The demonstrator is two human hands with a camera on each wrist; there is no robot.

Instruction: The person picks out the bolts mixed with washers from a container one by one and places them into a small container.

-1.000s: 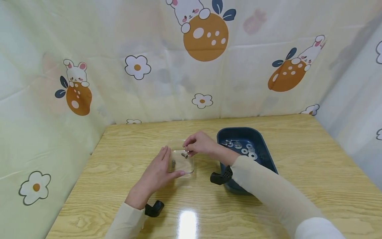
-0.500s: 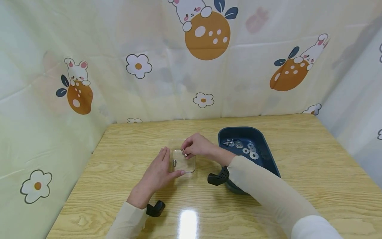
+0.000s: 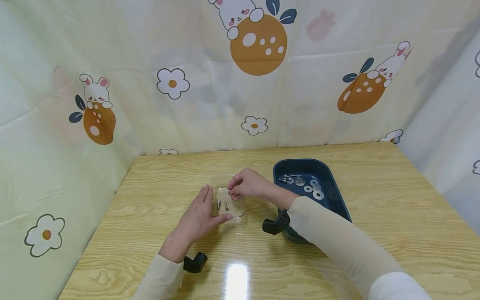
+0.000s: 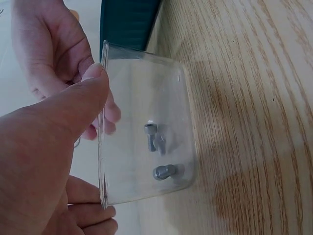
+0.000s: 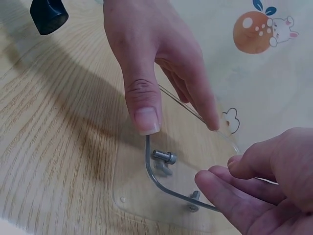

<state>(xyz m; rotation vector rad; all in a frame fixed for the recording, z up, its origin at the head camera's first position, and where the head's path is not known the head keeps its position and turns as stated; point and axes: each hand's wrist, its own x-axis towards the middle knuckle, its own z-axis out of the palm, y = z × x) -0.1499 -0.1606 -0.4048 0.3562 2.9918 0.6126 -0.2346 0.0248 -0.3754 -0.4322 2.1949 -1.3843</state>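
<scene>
My left hand (image 3: 196, 218) holds a small clear plastic box (image 3: 238, 215) on the table, its thumb along the near rim and its fingers at the left side. Inside lie two metal socket-head screws; one screw (image 4: 150, 137) sits apart from the other screw (image 4: 164, 172) in the left wrist view. Over the box's far right corner, my right hand (image 3: 247, 183) has its thumb and fingers pinched together. A small grey metal bit shows at its fingertips, apparently a screw, mostly hidden by the fingers. The right wrist view shows the left thumb (image 5: 146, 117) on the rim.
A dark blue tray (image 3: 335, 189) stands right of the box, under the right forearm. It holds several flat washers (image 3: 318, 195) and some thin screws (image 3: 286, 179). A patterned curtain (image 3: 202, 108) hangs behind the wooden table (image 3: 157, 187).
A second screw now lies in the box beside the first; half a second ago only one lay there. The right hand has shifted slightly left and stays above the box. The left hand keeps its place.
</scene>
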